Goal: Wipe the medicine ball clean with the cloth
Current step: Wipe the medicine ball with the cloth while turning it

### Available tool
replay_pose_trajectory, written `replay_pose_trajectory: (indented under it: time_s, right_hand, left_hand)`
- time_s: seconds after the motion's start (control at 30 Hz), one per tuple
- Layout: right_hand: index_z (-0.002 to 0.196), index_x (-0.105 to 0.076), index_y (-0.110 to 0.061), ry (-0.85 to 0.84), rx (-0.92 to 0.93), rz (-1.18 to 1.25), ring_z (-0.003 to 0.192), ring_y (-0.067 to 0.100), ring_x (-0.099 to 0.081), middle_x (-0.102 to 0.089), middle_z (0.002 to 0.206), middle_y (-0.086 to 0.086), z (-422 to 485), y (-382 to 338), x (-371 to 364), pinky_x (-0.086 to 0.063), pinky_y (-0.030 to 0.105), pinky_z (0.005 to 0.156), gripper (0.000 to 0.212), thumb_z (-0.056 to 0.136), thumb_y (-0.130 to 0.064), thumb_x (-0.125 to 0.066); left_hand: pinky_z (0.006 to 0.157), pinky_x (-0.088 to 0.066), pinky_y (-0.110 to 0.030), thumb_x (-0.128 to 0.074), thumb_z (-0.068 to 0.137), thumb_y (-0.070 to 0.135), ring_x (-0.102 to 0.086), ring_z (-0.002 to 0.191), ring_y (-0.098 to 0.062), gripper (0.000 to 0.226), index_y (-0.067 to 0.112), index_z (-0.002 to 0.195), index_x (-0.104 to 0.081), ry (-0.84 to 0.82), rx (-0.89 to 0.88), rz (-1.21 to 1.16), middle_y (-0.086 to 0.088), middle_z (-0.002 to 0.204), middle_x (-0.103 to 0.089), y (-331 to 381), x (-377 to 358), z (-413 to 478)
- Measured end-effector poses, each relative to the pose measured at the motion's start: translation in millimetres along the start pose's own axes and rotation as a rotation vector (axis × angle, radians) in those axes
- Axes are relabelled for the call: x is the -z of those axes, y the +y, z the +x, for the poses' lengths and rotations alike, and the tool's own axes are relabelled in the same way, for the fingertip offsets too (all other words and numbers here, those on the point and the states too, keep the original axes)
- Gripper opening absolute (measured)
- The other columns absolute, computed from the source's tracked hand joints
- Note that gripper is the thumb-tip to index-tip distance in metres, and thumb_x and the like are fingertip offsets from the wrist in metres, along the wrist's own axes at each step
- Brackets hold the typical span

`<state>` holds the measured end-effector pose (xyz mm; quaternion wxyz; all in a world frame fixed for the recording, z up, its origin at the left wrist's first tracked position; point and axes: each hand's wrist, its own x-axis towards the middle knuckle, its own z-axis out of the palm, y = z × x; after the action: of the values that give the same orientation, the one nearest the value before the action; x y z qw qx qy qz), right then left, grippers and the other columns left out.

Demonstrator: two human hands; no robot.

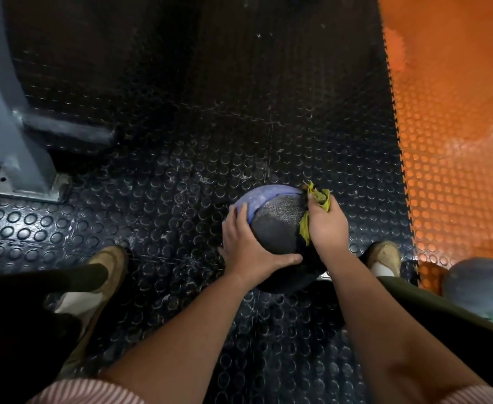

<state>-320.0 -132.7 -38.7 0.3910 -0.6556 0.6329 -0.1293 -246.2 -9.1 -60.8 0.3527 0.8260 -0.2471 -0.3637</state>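
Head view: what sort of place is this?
Most likely a gym: studded rubber floor mats, the medicine ball being wiped, and a grey metal frame bolted to the floor.

The medicine ball (274, 228) is in the middle, between the left shoe (105, 266) and the right shoe (385, 255). The left hand (248, 243) holds its left side. The right hand (327, 225) is on its right side and presses the cloth (319, 196) against it. A metal post (6, 126) stands far left on the floor mat (181, 141). A second mat (458, 141) lies along the right. A second ball (478, 287) is near, far right.
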Motion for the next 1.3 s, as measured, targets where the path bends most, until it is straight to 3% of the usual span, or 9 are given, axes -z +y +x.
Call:
replay_pose_trajectory:
  time_s: [0.27, 0.47, 0.6, 0.7, 0.77, 0.83, 1.03, 1.13, 1.3]
  right_hand:
    - [0.129, -0.056, -0.022, 0.017, 0.311, -0.323, 0.130, 0.030, -0.038, -0.053, 0.137, -0.006, -26, -14, -18, -0.027, 0.048, 0.109, 0.050, 0.093, -0.053, -0.040]
    - [0.113, -0.067, -0.032, -0.111, 0.745, -0.584, 0.132, 0.033, -0.038, -0.058, 0.130, -0.014, -51, -14, -29, -0.018, 0.057, 0.111, 0.041, 0.083, -0.045, -0.043]
    - [0.121, -0.065, -0.027, -0.349, 0.842, -0.671, 0.142, 0.031, -0.025, -0.054, 0.137, -0.010, -57, -25, -32, 0.001, 0.049, 0.115, 0.047, 0.081, -0.038, -0.043]
    - [0.118, -0.067, -0.022, -0.484, 0.909, -0.604, 0.140, 0.030, -0.032, -0.058, 0.133, -0.005, -49, -30, -27, -0.009, 0.043, 0.116, 0.042, 0.081, -0.034, -0.054]
    - [0.110, -0.071, -0.022, -0.459, 0.943, -0.553, 0.129, 0.034, -0.046, -0.063, 0.127, -0.002, -41, -24, -20, -0.027, 0.047, 0.110, 0.041, 0.075, -0.033, -0.053]
    - [0.112, -0.069, -0.025, -0.318, 0.846, -0.476, 0.123, 0.033, -0.048, -0.059, 0.131, -0.004, -29, -16, -9, -0.035, 0.044, 0.107, 0.044, 0.073, -0.031, -0.050]
    - [0.130, -0.056, -0.024, -0.065, 0.196, -0.203, 0.129, 0.027, -0.040, -0.046, 0.144, -0.004, -15, -11, 5, -0.027, 0.038, 0.110, 0.037, 0.094, -0.029, -0.048]
    - [0.130, -0.056, -0.023, -0.092, 0.262, -0.204, 0.131, 0.027, -0.035, -0.049, 0.141, -0.007, -23, -14, 1, -0.025, 0.037, 0.111, 0.036, 0.095, -0.028, -0.051]
    - [0.111, -0.070, -0.022, -0.247, 0.708, -0.444, 0.137, 0.031, -0.032, -0.058, 0.131, -0.011, -36, -19, -13, -0.015, 0.047, 0.115, 0.035, 0.081, -0.031, -0.056]
  left_hand:
    - [0.121, -0.009, -0.043, -0.092, 0.048, 0.051, 0.009, 0.148, -0.017, 0.143, 0.031, 0.152, 0.003, -0.016, 0.094, -0.135, 0.008, 0.160, 0.013, -12, 1, -1]
    - [0.121, -0.005, -0.034, -0.085, 0.068, 0.037, 0.005, 0.149, -0.023, 0.124, 0.016, 0.154, 0.003, -0.017, 0.075, -0.102, -0.005, 0.161, 0.008, -27, -7, 4]
    - [0.111, -0.034, -0.046, -0.073, 0.063, 0.051, -0.038, 0.138, -0.030, 0.103, 0.015, 0.150, -0.030, 0.011, 0.029, -0.039, -0.016, 0.150, -0.039, -61, -12, 8]
    - [0.091, -0.053, -0.039, -0.051, 0.089, 0.056, -0.062, 0.115, -0.025, 0.055, 0.022, 0.131, -0.059, -0.059, -0.051, -0.427, -0.010, 0.129, -0.062, -49, -6, 2]
    - [0.104, -0.045, -0.040, -0.080, 0.069, 0.052, -0.049, 0.130, -0.027, 0.085, 0.018, 0.140, -0.047, 0.034, -0.151, -0.057, -0.011, 0.143, -0.048, -46, 0, 1]
    - [0.116, -0.029, -0.040, -0.094, 0.041, 0.051, -0.027, 0.142, -0.022, 0.129, 0.023, 0.148, -0.027, 0.109, -0.056, -0.084, -0.005, 0.154, -0.027, -35, -2, 1]
    - [0.121, -0.011, -0.038, -0.092, 0.048, 0.049, 0.003, 0.147, -0.015, 0.137, 0.030, 0.152, -0.005, 0.010, -0.007, -0.128, 0.010, 0.160, 0.005, -18, -7, 0]
    - [0.120, -0.010, -0.036, -0.093, 0.050, 0.047, 0.004, 0.147, -0.016, 0.137, 0.030, 0.152, -0.004, -0.002, 0.007, -0.133, 0.008, 0.160, 0.006, -19, -5, 1]
    - [0.121, -0.013, -0.034, -0.093, 0.054, 0.039, -0.006, 0.147, -0.018, 0.132, 0.026, 0.153, -0.006, 0.006, 0.060, -0.164, 0.002, 0.160, -0.003, -27, 4, 8]
